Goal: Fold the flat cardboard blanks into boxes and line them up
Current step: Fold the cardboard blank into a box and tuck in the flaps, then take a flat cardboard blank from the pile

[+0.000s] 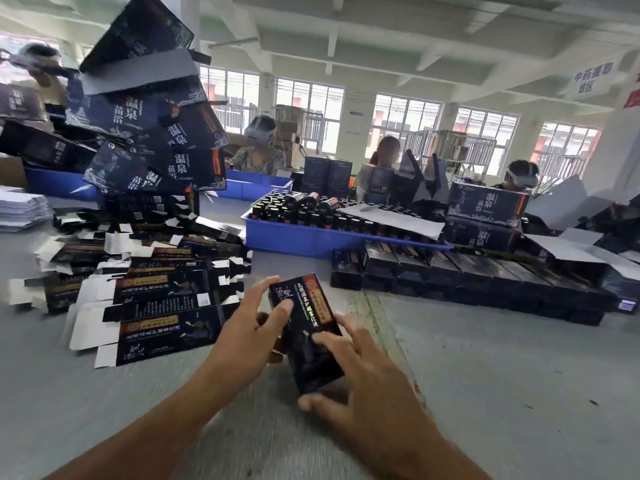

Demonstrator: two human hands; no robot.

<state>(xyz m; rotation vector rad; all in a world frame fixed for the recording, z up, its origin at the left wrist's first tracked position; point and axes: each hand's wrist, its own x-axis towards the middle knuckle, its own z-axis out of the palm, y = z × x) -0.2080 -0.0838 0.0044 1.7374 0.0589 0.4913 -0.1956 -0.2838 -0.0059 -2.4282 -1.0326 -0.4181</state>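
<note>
A small dark box (304,327) with gold and white print is squared up and held above the grey table (502,375) at the centre. My left hand (252,334) grips its left side, thumb across the top face. My right hand (360,382) holds its near right end, fingers on top and thumb at the lower corner. Flat dark blanks (156,306) with white flaps lie fanned out in a loose pile to the left. A row of folded dark boxes (467,275) is lined up along the table to the right.
A blue tray (311,237) full of dark bottles stands behind the row. Large dark cartons (149,133) tower at the back left over another blue bin (59,183). White sheets (20,211) are stacked at the far left. Several people sit across the table.
</note>
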